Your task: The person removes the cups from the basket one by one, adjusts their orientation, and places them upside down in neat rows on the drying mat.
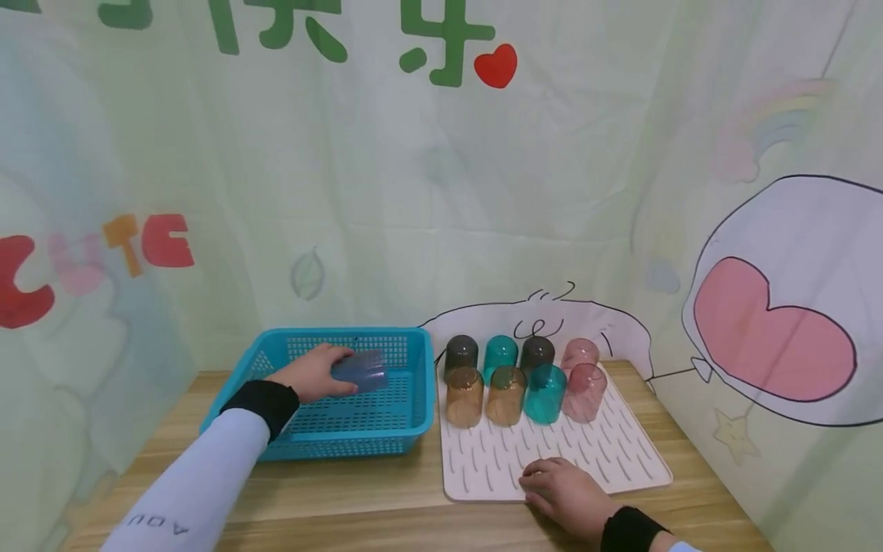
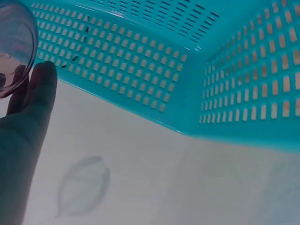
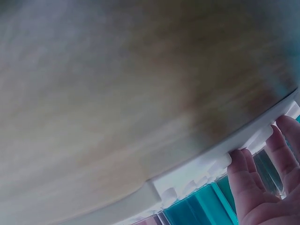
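Note:
My left hand (image 1: pixel 313 373) grips a clear bluish-purple cup (image 1: pixel 364 371), tilted on its side, within the turquoise plastic basket (image 1: pixel 345 332). In the left wrist view, the cup's round rim (image 2: pixel 33 51) shows beside the fingers. My right hand (image 1: pixel 569 494) rests loosely at the front edge of a white ridged mat (image 1: pixel 621 464), holding nothing. Toward the mat's back, several see-through cups stand upside down in two rows. The front row has amber cups (image 1: pixel 464 402), a teal cup (image 1: pixel 545 399) and a pink cup (image 1: pixel 585 399); dark grey cups (image 1: pixel 461 353) are behind.
Basket and mat sit side by side on a wood-grain table (image 1: pixel 359 498), the basket on the left. A printed pale curtain (image 1: pixel 524 169) hangs close behind them and along both sides.

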Action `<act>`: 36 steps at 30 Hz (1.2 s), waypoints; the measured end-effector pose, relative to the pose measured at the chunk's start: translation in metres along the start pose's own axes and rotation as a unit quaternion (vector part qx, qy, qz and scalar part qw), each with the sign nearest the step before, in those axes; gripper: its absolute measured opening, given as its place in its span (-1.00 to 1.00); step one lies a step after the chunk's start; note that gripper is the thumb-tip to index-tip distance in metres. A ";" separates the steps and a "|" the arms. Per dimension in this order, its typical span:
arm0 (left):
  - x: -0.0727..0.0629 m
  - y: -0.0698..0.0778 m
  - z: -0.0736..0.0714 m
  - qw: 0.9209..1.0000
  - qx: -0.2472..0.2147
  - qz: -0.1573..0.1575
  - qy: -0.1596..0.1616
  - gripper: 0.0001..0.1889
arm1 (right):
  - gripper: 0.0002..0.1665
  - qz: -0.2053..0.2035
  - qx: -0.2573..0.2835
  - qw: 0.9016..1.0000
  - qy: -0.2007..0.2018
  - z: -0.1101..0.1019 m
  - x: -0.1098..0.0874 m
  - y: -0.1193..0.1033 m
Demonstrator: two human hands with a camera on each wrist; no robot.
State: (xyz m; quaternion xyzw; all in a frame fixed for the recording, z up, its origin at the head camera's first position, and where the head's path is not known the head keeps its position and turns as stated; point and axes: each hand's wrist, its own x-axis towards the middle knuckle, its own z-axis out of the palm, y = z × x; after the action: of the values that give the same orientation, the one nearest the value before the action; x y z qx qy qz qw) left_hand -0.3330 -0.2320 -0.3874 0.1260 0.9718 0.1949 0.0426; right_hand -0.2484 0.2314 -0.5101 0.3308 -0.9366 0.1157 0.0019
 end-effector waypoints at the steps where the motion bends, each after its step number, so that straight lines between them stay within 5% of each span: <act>1: -0.001 0.002 0.001 1.000 -0.008 0.000 0.001 -0.20 | -0.71 0.000 0.000 1.000 0.000 0.000 0.000 0.000; 14: -0.021 0.026 0.010 0.994 -0.097 0.034 0.031 -0.24 | -0.71 -0.009 -0.008 1.000 0.009 0.001 -0.001 0.000; 22: -0.028 0.038 0.023 0.988 -0.142 0.045 0.043 -0.19 | -0.68 0.010 0.004 1.000 -0.025 -0.002 0.000 -0.003; 36: -0.039 0.069 0.040 0.975 -0.210 0.009 0.073 -0.18 | -0.70 0.002 0.007 1.000 -0.016 -0.001 -0.002 -0.002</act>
State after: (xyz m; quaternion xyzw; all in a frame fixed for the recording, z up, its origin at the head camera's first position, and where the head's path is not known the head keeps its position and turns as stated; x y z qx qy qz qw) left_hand -0.2744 -0.1658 -0.3964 0.1085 0.9084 0.4037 -0.0042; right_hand -0.2453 0.2311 -0.5086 0.3310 -0.9363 0.1166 -0.0151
